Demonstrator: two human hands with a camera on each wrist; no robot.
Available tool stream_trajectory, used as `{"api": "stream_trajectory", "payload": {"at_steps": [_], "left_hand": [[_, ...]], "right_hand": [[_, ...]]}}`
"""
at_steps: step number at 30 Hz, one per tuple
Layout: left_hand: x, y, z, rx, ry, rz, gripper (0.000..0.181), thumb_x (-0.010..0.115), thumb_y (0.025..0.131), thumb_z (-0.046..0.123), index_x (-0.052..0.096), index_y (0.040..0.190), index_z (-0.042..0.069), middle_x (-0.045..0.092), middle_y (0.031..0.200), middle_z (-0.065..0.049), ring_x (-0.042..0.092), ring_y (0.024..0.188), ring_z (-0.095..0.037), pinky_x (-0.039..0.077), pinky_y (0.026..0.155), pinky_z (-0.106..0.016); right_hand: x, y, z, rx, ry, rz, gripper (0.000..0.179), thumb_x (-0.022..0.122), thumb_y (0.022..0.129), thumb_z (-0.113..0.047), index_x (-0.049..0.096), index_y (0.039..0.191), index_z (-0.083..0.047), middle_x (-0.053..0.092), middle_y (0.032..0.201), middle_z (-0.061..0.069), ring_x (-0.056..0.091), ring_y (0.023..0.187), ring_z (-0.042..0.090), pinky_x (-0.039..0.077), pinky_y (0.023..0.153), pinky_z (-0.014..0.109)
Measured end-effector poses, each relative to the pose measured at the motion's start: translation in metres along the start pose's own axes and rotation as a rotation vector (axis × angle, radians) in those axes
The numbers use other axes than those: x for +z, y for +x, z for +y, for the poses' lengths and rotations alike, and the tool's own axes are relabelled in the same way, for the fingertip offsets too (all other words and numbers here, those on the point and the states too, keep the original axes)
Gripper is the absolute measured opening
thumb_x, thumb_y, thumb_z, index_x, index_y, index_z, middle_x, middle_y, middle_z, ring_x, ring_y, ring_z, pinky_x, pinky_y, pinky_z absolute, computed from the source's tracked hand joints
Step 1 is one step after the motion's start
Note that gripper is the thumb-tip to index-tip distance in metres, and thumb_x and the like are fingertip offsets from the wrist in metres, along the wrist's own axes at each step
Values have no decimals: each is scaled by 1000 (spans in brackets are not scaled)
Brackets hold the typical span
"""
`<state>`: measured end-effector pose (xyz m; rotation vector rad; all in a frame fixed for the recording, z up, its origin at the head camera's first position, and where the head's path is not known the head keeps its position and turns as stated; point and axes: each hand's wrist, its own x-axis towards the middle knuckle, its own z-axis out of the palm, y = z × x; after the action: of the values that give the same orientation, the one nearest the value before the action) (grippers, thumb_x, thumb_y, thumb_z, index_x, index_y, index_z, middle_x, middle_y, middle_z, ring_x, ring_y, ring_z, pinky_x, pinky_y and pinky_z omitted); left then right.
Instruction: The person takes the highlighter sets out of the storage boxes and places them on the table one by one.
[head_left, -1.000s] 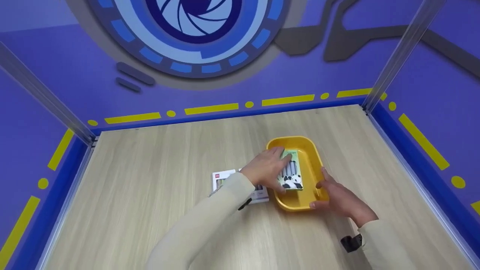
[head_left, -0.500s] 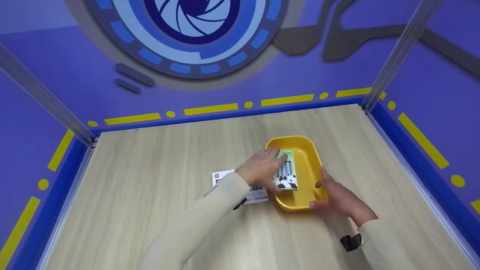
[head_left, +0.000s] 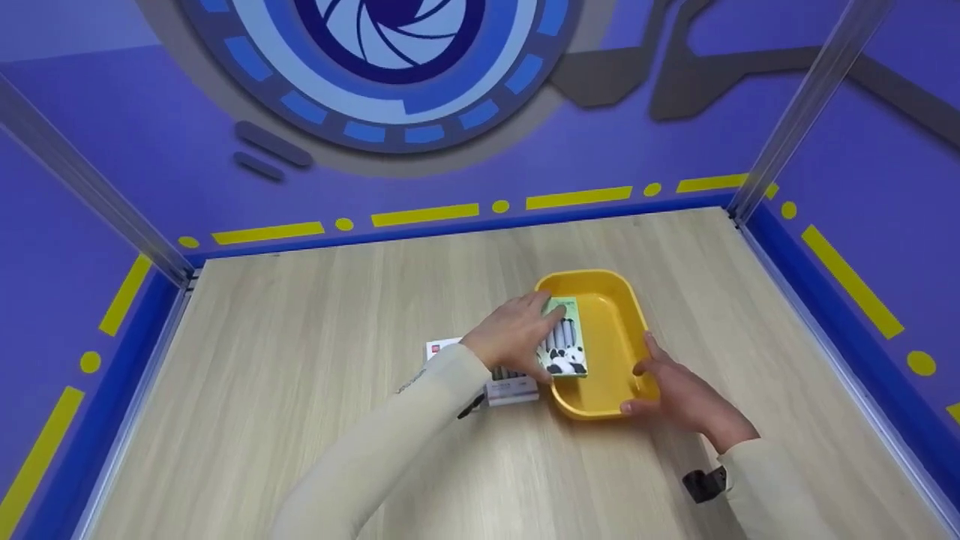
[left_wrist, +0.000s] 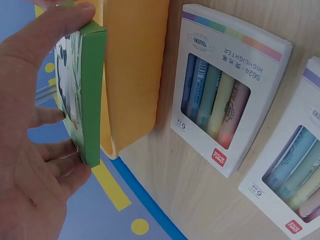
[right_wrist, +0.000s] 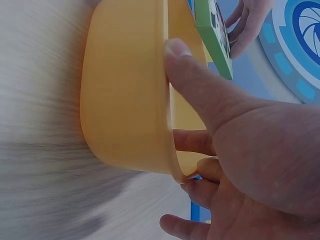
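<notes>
My left hand [head_left: 510, 337] grips a flat green box of pens [head_left: 566, 360] with a panda picture, thumb on one edge and fingers on the other. In the head view the box overlaps the left side of a yellow plastic bin [head_left: 626, 322]; the left wrist view shows it above the bin's rim. My right hand [head_left: 686, 394] holds the bin's near right rim, with thumb and fingers on either side of the wall. Left of the bin, partly hidden under my left arm, lie two white highlighter boxes [left_wrist: 240, 55] with windows showing pastel highlighters.
The bin stands on a light wood table [head_left: 337, 322]. Purple-blue panels [head_left: 420, 176] with yellow markings enclose the table at the back and both sides. A black wrist strap piece [head_left: 705, 486] shows at my right cuff.
My left hand and the green box of pens have shifted left, from over the bin's middle to its left rim. The right hand and the bin have stayed in place.
</notes>
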<state>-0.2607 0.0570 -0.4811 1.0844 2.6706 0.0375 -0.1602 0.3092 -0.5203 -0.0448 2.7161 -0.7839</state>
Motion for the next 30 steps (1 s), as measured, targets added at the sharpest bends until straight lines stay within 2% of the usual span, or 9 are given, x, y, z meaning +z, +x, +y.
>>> {"api": "stream_trajectory", "payload": {"at_steps": [13, 30], "left_hand": [[6, -7, -12, 16, 18, 29, 106, 75, 71, 61, 23, 154, 22, 18, 161, -9, 25, 145, -24, 23, 121, -40], [9, -21, -25, -30, -13, 36, 107, 78, 70, 59, 21, 155, 25, 15, 162, -7, 25, 146, -25, 25, 120, -41]], "right_hand": [[-1, 0, -1, -33, -8, 7, 63, 79, 76, -40, 58, 119, 1, 9, 159, 27, 37, 136, 45, 36, 109, 56], [-2, 0, -3, -10, -23, -14, 62, 79, 76, -41, 60, 119, 0, 8, 160, 26, 32, 138, 47, 33, 110, 59]]}}
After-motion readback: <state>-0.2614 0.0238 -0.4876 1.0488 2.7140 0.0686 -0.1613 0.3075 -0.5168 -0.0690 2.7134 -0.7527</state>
